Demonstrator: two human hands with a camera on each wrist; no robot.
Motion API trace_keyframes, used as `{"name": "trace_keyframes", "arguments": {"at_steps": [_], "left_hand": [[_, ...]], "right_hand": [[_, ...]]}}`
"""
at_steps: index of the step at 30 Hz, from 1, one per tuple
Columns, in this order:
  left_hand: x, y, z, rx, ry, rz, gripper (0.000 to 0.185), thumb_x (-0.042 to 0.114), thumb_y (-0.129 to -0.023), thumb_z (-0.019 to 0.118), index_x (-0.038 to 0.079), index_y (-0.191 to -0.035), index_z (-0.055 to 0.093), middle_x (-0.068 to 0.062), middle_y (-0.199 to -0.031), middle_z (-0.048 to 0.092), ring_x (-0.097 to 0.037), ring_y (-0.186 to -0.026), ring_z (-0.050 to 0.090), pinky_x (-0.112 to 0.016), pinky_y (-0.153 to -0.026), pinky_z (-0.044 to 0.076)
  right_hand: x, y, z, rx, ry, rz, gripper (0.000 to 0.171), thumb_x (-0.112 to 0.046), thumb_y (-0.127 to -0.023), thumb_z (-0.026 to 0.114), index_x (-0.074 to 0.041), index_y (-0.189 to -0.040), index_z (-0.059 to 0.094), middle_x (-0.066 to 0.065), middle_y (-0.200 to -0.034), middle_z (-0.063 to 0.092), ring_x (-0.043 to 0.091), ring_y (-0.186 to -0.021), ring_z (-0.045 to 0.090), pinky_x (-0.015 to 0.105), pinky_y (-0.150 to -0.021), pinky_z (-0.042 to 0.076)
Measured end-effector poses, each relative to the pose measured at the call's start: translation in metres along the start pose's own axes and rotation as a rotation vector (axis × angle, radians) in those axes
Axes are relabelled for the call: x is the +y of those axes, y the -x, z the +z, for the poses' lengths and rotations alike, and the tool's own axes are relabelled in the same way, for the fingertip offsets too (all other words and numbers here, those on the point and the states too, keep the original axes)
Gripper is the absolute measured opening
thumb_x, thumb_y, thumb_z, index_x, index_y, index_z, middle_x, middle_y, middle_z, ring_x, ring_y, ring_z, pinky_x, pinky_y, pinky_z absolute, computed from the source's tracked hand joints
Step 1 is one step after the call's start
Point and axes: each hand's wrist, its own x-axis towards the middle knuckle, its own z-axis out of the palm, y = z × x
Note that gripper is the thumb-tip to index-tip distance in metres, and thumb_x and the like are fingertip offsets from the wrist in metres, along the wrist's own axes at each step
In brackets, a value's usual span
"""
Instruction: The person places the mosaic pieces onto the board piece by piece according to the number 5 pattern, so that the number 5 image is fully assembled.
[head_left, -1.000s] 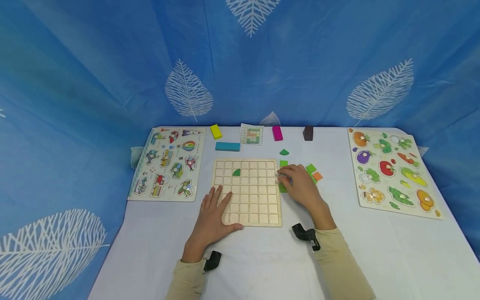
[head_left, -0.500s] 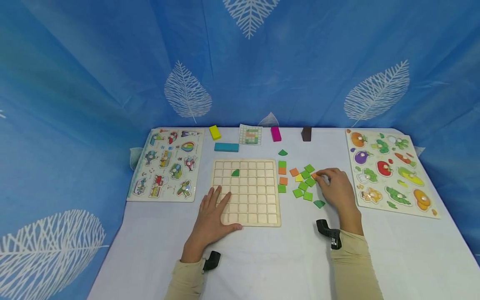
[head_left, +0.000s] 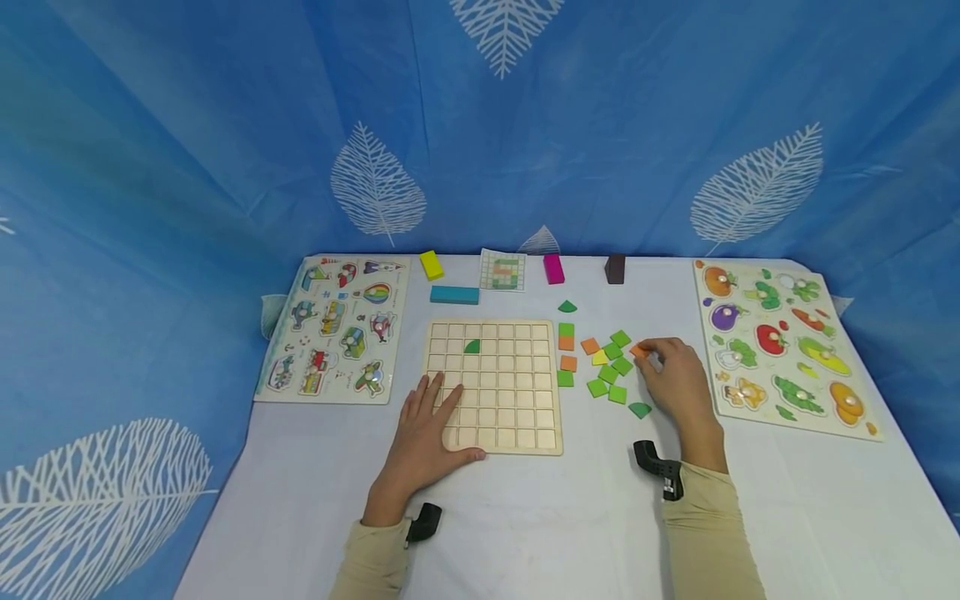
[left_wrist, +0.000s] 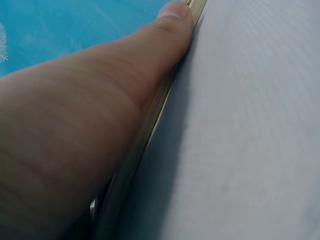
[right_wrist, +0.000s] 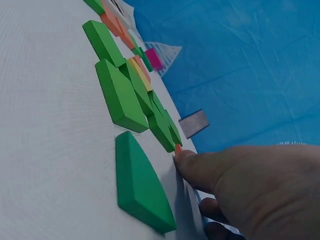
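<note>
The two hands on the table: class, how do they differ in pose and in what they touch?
The left hand lies flat, fingers spread, pressing the near left corner of the wooden grid board; the right hand is curled, fingers pinching an orange tile. The left hand rests on the board, while the right hand works beside the loose green and orange tiles right of it. Both wear a beige sleeve and a wrist camera.

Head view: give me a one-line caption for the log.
Left hand rests flat on the grid board while right hand pinches an orange tile beside scattered green tiles.
</note>
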Motion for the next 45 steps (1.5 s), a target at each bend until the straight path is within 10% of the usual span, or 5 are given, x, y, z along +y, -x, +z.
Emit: {"name": "trace_keyframes", "arguments": {"at_steps": [13,31,45], "left_hand": [[0.0,0.0,0.001,0.01,0.004,-0.002,0.11,0.068,-0.07,0.082,0.018,-0.158,0.04,-0.012,-0.172,0.016,-0.034,-0.161,0.005,-0.058,-0.127,0.012],[0.002,0.0,0.002,0.015,-0.014,-0.005,0.109,0.07,-0.072,0.079,0.018,-0.159,0.039,-0.013,-0.172,0.016,-0.035,-0.161,0.005,-0.061,-0.126,0.013],[0.004,0.002,-0.001,0.027,-0.02,0.017,0.107,0.071,-0.073,0.077,0.017,-0.158,0.041,-0.014,-0.171,0.018,-0.036,-0.16,0.007,-0.062,-0.126,0.015]], "right_hand": [[-0.01,-0.003,0.007,0.031,-0.047,-0.023,0.031,-0.017,-0.101,0.062,0.0,-0.127,0.063,0.024,-0.123,0.059,0.037,-0.104,0.057,0.053,-0.087,0.048],[-0.141,0.001,0.069,-0.085,-0.075,-0.578,0.012,-0.02,-0.096,0.073,-0.014,-0.107,0.075,0.006,-0.115,0.068,0.025,-0.11,0.064,0.043,-0.094,0.056],[-0.184,-0.007,0.105,-0.177,0.044,-0.674,0.013,-0.026,-0.097,0.071,-0.018,-0.106,0.078,0.002,-0.111,0.071,0.021,-0.105,0.065,0.039,-0.093,0.056]]}}
